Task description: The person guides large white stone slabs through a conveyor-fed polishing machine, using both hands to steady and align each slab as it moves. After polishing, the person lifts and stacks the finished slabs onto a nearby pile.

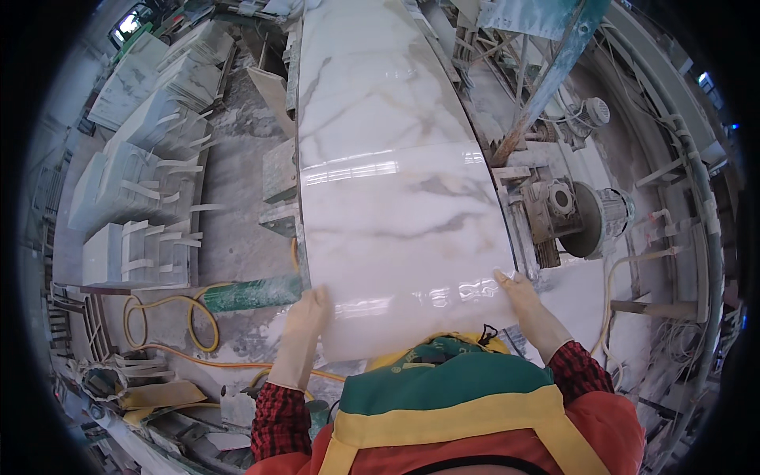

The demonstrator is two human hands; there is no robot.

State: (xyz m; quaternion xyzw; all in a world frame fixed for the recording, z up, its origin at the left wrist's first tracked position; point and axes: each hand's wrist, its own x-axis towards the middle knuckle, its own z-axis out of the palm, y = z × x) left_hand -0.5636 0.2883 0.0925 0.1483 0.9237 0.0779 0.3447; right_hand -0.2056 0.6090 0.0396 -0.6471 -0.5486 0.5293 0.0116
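Note:
A glossy white marble slab (408,237) with grey and tan veins lies flat in front of me, its near end reaching close to my body. My left hand (310,311), in a cream glove, is closed on the slab's left edge near that end. Gripping the right edge at about the same distance is my right hand (518,299), gloved alike, its thumb tip at the top edge and the other fingers mostly hidden. Beyond a seam, another veined marble slab (380,79) continues the row away from me.
Stacked pale slabs (138,182) with white strips stand at the left. A motor (611,212) and gearbox (552,207) sit right of the slabs, below a slanted blue beam (558,75). A green cylinder (253,293) and yellow hose (204,326) are at the lower left.

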